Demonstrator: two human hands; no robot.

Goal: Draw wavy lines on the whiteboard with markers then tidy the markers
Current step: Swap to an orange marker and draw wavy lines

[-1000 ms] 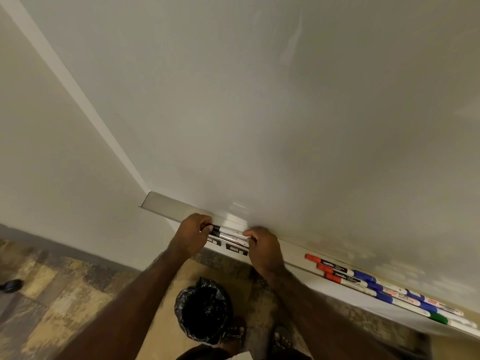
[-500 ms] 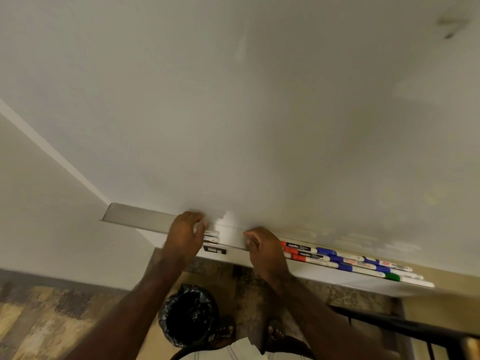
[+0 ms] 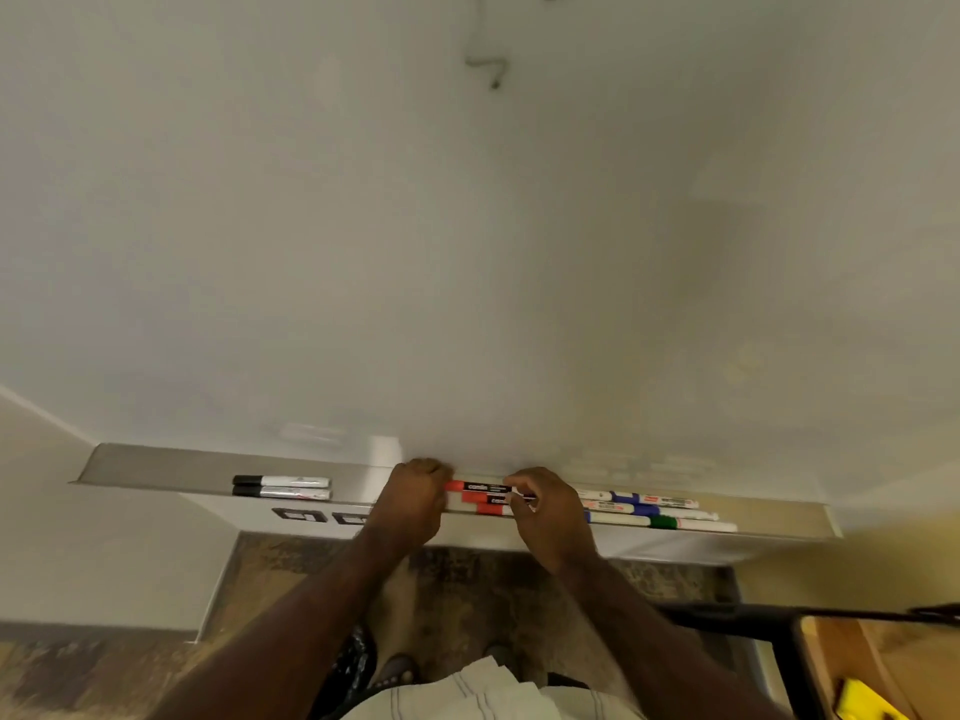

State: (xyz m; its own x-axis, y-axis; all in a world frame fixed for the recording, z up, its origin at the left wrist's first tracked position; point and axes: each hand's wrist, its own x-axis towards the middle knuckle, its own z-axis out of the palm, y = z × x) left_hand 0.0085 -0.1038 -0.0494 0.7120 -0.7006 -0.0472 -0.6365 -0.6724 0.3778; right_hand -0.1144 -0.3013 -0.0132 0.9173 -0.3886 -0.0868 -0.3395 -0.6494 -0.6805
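A long metal marker tray runs along the foot of the whiteboard, and everything here sits relative to it. Toward the tray's left end two black-capped markers lie side by side, parallel to the tray's length, caps pointing left. They are well apart from both hands.

Near the middle of the tray lie three red-capped markers, stacked front to back and touching one another. The left hand rests at their left ends with its fingers curled into a loose fist against the caps; whether it actually grips one cannot be told. The right hand is just to the right of the red caps, its thumb and fingers bent and pinching the marker barrels.

Past the right hand, toward the tray's right end, the row goes on with blue-capped markers and one green-capped marker, all lying lengthwise in the tray and close together.

High on the whiteboard, above the middle of the tray, a short dark squiggle is drawn. Below the tray, a mottled brown floor shows between the forearms, and a wooden piece of furniture stands under the tray's right end.
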